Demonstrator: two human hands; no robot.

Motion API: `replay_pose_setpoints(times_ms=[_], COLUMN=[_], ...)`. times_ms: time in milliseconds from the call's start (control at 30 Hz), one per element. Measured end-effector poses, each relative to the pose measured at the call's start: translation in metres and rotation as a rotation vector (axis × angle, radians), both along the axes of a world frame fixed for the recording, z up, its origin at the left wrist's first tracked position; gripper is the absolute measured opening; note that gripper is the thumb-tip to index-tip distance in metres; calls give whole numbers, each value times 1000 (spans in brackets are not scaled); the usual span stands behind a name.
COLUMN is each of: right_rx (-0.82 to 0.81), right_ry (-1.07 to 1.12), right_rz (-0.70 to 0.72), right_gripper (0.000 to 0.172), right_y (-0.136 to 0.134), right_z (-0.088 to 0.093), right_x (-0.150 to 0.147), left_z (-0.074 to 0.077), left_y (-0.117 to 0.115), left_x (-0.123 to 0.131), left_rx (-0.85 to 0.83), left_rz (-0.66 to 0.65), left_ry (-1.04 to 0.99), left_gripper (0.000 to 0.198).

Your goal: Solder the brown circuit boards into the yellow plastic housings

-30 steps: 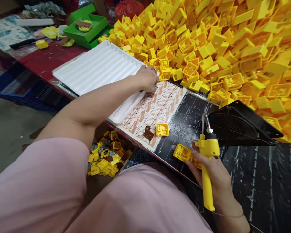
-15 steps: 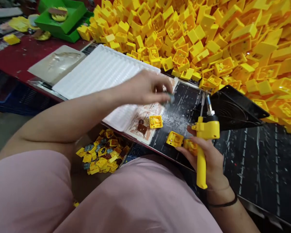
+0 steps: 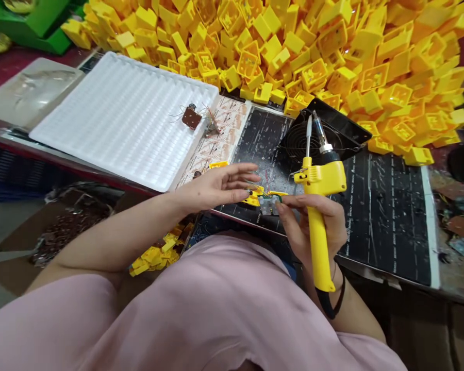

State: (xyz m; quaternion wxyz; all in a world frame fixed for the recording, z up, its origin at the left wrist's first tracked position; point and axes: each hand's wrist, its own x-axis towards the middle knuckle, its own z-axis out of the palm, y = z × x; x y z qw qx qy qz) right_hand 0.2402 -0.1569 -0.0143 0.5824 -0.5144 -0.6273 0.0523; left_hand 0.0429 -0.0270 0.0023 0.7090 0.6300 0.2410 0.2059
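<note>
The left hand point(image 3: 220, 188) has come down from above the patterned sheet to a place just beside the right hand point(image 3: 334, 224), and a grey piece point(image 3: 268, 206) now shows at the right hand's fingertips. The left hand is released, its fingers spread and straight, its thumb pointing toward the grey piece. The right hand grasps a yellow soldering gun point(image 3: 325, 178) upright against its palm and pinches the grey piece, or a wire of it, between thumb and forefinger.

The grey piece is small and blocky, with thin green and red wires about it; finer detail is too small to tell. It is between the two hands, low over the surface point(image 3: 375, 206). A yellow housing point(image 3: 251, 199) is right by the left thumb; whether they touch cannot be told. The gun has a smooth yellow body, a black collar, a bright metal ring and a slim tip, with a metal tube alongside, both pointing away from the right hand.

To the right of the right hand, white lettering repeats in rows along the black surface; it seems to begin "BEN", the rest unclear. Beyond the left hand, the patterned sheet point(image 3: 232, 123) carries orange-brown print and dark marks too small to read.
</note>
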Motion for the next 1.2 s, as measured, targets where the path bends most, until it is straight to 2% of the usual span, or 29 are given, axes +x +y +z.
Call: replay_pose_setpoints(times_ms=[100,167,233,300,367,467,533,700,800,900,1000,1100,1200], right_rx=[13,12,9,0,-11,-17,-19,-67,-75,-37,-18,-24,-29], right_ry=[-14,-22,-19,-2,35,96,105,95,68,-21,-118,-141,-147], right_rz=[-16,-34,-45,-54,-58,-38,-22,4,12,-10,-19,-9,13], right_gripper=[42,40,39,39,40,41,40,38,36,34,37,39,38], right_y=[-4,-6,-8,-9,-10,-9,-9,-10,-9,-8,-8,-8,-6], right_z=[-1,-2,-3,-3,-2,-2,-2,-9,-11,-9,-8,-11,-14], right_x=[-1,-3,-4,-5,-5,-6,-8,-11,-11,-10,-10,-10,-7], left_z=[-5,-7,-8,-6,-4,-1,-3,-10,-12,-12,-14,-16,-15], left_y=[-17,-25,-29,-29,-28,-28,-29,-31,-30,-31,-35,-41,-40], left_x=[12,21,26,27,26,24,25,29,30,33,37,41,38], left_rx=[-8,-23,-121,-294,-484,-619,-591,-232,-126,-124,-193,-320,-330], left_rz=[115,245,336,333,273,225,257,383,402,437,455,423,439], left_ry=[19,-46,-160,-244,-282,-290,-271,-170,-113,-100,-146,-173,-148], left_gripper=[36,31,29,30,37,41,34,37,37,35,35,38,45])
